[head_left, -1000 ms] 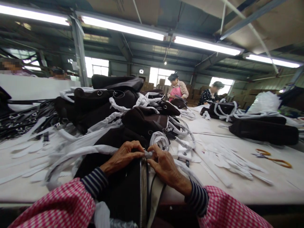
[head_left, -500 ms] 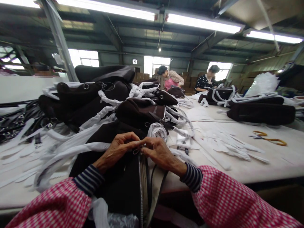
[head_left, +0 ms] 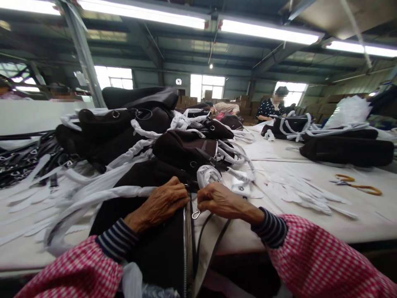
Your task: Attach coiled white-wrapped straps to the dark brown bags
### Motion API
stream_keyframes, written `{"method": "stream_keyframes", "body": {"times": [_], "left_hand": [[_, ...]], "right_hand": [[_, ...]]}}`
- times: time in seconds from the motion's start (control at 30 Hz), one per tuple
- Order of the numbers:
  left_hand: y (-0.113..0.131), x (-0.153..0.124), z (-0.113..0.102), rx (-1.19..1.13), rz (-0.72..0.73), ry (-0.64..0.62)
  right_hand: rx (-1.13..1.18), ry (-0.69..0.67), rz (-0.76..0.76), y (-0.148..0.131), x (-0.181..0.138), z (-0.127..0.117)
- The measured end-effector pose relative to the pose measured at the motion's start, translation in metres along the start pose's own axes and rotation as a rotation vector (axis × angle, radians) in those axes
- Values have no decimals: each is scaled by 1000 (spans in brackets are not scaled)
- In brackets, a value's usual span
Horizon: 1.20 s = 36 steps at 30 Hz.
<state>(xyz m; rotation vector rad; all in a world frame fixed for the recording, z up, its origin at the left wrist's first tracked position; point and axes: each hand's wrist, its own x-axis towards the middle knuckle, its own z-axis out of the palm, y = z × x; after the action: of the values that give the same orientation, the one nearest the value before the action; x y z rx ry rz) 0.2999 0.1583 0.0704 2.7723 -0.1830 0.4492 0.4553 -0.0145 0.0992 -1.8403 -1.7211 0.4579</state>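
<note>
Knuckles up, left hand (head_left: 163,203) clamps fingers on the dark bag (head_left: 158,252); right hand (head_left: 222,200) curls fingers closed by the zipper pull (head_left: 195,214).

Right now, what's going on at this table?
A person in pink checked sleeves works on a dark bag at the table edge. The left hand grips the bag at the top of the zipper; the right hand pinches the zipper pull, its metal ring hanging just below. More bags are piled behind, scissors lie to the right, another person works at the far end.
</note>
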Motion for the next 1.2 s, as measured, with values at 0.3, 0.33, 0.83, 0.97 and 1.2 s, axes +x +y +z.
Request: {"method": "stream_keyframes", "body": {"times": [0.3,0.33,0.83,0.97,1.2], "left_hand": [[3,-2,-5,348,-112,31],[3,-3,-5,358,-123,36],[16,-3,2,618,-261,-3],[16,-1,-1,533,-323,-44],[14,-2,-10,357,-345,-99]], "right_hand": [[-191,144,55,8,15,35],[-168,162,54,8,13,36],[-271,243,106,17,13,57],[-306,256,102,22,14,61],[-324,287,59,29,12,66]]}}
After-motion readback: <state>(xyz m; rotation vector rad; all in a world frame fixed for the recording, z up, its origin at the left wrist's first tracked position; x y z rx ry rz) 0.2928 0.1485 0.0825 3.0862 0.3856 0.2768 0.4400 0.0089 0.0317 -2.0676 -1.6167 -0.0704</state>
